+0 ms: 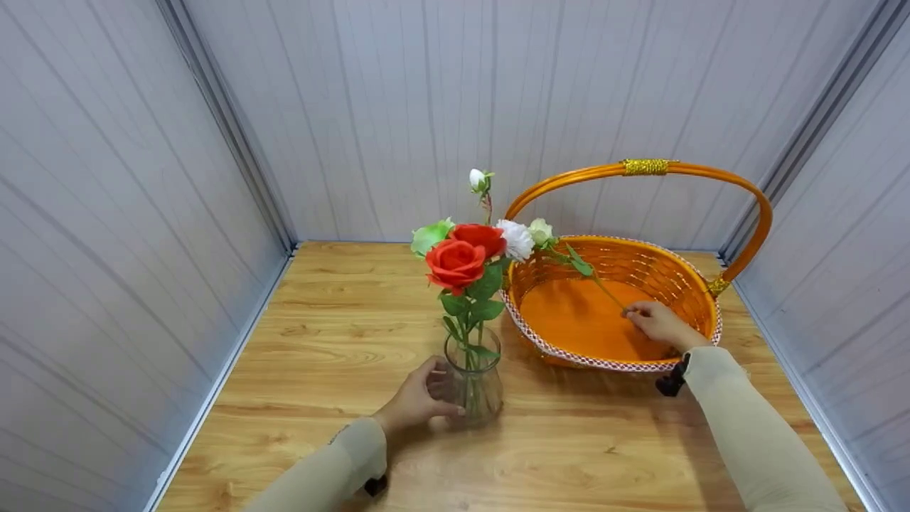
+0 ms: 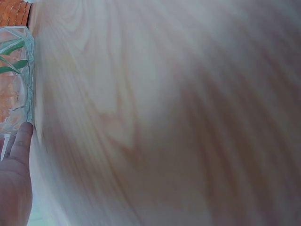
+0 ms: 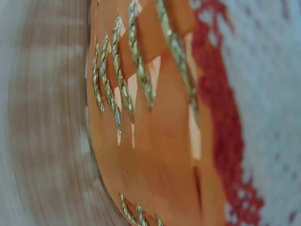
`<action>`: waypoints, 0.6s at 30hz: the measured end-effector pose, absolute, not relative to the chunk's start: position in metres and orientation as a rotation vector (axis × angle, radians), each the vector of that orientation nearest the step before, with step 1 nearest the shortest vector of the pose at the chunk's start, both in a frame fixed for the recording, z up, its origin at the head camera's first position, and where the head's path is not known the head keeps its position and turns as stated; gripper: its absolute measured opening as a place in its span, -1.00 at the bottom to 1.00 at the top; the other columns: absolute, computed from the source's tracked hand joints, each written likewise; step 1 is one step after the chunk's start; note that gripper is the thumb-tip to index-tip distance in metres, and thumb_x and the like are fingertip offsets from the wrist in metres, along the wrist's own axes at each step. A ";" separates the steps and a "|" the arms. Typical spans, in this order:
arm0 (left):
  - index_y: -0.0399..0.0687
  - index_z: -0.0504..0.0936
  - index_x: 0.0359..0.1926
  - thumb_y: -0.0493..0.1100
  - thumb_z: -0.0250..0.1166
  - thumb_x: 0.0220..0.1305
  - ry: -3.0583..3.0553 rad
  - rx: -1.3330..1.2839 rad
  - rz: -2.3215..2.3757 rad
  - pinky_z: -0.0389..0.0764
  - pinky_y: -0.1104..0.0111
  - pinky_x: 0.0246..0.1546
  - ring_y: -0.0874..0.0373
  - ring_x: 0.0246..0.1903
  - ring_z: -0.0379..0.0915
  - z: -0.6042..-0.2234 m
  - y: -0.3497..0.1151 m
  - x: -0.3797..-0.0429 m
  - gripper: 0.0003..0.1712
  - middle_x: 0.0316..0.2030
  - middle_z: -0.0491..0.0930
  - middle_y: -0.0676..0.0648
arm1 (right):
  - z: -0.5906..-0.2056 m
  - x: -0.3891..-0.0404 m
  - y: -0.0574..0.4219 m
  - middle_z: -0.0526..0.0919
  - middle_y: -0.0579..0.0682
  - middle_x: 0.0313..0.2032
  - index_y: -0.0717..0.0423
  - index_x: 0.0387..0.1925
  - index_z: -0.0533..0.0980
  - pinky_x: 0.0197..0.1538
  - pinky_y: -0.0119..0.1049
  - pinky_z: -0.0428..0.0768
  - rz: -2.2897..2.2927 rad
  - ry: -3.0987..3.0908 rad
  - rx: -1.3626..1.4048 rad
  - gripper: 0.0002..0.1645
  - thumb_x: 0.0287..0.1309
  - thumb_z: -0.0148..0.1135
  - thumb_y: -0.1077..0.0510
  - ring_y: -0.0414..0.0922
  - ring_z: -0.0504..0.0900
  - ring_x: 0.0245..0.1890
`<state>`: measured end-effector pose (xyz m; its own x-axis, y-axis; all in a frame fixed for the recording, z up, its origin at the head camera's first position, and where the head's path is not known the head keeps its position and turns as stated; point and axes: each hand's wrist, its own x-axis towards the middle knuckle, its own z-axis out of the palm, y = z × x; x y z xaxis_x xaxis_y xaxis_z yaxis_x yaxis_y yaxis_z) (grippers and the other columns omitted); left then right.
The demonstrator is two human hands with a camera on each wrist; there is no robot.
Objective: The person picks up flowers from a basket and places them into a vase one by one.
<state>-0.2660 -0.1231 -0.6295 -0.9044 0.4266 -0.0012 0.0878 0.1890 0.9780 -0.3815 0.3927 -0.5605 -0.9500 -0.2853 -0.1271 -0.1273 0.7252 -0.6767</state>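
A clear glass vase [image 1: 483, 398] stands on the table with red roses [image 1: 456, 264], a pale green flower [image 1: 431, 237], a white carnation-like bloom [image 1: 515, 240] and a white bud [image 1: 478, 179] above it. My left hand [image 1: 419, 398] holds the vase from its left side, thumb across the front. In the left wrist view the thumb [image 2: 21, 146] lies against the glass. Over the orange basket [image 1: 604, 313], my right hand [image 1: 657, 323] pinches the lower stem of a cream flower [image 1: 541, 232], whose head leans left beside the carnation-like bloom. The right wrist view shows only basket weave and table.
The basket's tall hoop handle [image 1: 645, 167] arches over it, and its patterned rim [image 1: 604, 366] passes under my right wrist. Panelled walls [image 1: 455, 107] enclose the wooden table [image 1: 341, 306] at the back and on both sides.
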 end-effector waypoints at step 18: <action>-0.12 0.45 0.28 -0.25 0.73 0.08 2.193 0.487 1.773 0.61 -0.04 0.45 -0.17 0.33 0.57 -0.631 -0.123 -0.267 -0.18 0.27 0.54 -0.19 | -0.544 -0.372 0.375 0.65 0.48 0.22 0.43 0.24 0.60 0.27 0.26 0.66 -1.197 2.848 -0.364 -0.51 0.76 -0.05 0.10 0.37 0.62 0.24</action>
<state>-0.2673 -0.1228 -0.6310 -0.9043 0.4268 -0.0048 0.0846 0.1903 0.9781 -0.3722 0.3753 -0.5435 -0.9721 -0.2263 0.0617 -0.2025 0.6767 -0.7079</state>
